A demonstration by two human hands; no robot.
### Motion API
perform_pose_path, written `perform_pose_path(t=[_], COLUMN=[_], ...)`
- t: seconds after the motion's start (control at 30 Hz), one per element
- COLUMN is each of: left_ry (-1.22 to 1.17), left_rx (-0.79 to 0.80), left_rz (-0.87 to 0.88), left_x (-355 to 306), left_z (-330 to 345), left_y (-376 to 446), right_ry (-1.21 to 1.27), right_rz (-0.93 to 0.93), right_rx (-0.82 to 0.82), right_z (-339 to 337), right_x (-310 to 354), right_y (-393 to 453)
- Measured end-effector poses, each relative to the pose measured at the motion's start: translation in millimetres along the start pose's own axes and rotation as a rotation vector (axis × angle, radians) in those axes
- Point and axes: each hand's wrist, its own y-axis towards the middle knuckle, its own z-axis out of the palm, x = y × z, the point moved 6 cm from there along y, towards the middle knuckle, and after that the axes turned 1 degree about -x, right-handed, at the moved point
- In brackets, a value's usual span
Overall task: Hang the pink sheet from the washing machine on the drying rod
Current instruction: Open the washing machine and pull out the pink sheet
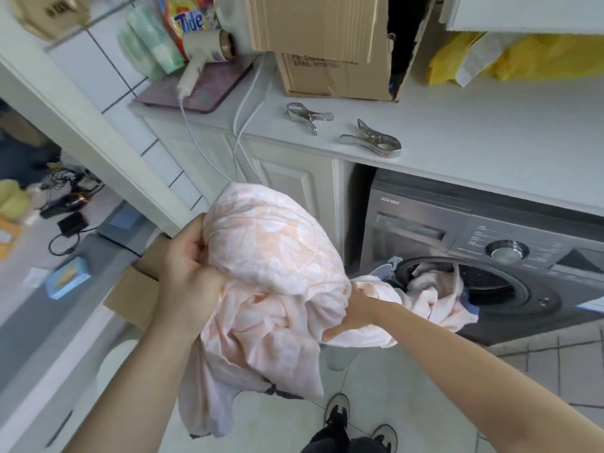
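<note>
The left hand (189, 276) has its fingers curled into the near side of a bunched pale pink cotton sheet with a faint white leaf print (271, 266), gripping a fold of it, while the right hand (351, 313) is buried to the knuckles in the other side of the bundle, its thumb and fingers closed round a twist of the cloth. The sheet bulges up between and above the two hands and hangs in loose folds below the left hand toward the pale tiled floor (408, 387). From the right hand a tail of the same cloth runs away to the open round door of the dark grey front-loading washing machine (490, 243), where more fabric spills over the rim of the drum. Beyond the hands, on the white surface (490, 125) above the machine, lie two shiny metal clothes clips (309, 116) (372, 140) near each other but apart, with an open brown cardboard box (330, 50) behind them. Farther left of the left hand, a cream hair dryer (204, 49) rests on a mauve mat, its white cord trailing over the edge.
</note>
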Motion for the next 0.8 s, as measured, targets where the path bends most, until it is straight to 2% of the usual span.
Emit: perform_pose_path(t=[0.33, 0.43, 0.57, 0.67, 0.8], left_ry=[0.009, -0.024, -0.023, -0.002, 0.095], left_rx=[-0.086, -0.132, -0.169, -0.183, -0.178], left_rz=[-0.077, -0.105, -0.141, -0.165, -0.198], left_x=[13, 15, 19, 25, 35], left_z=[-7, -10, -14, -15, -13], left_y=[-4, -5, -4, -3, 1], right_ry=[-0.006, 0.11, 0.152, 0.144, 0.06], right_rz=[-0.012, 0.072, 0.002, -0.033, -0.019], right_rx=[-0.01, 0.03, 0.085, 0.042, -0.096], right_z=[40, 47, 53, 44, 11], right_x=[5, 0, -5, -22, -62], right_y=[30, 28, 21, 13, -6])
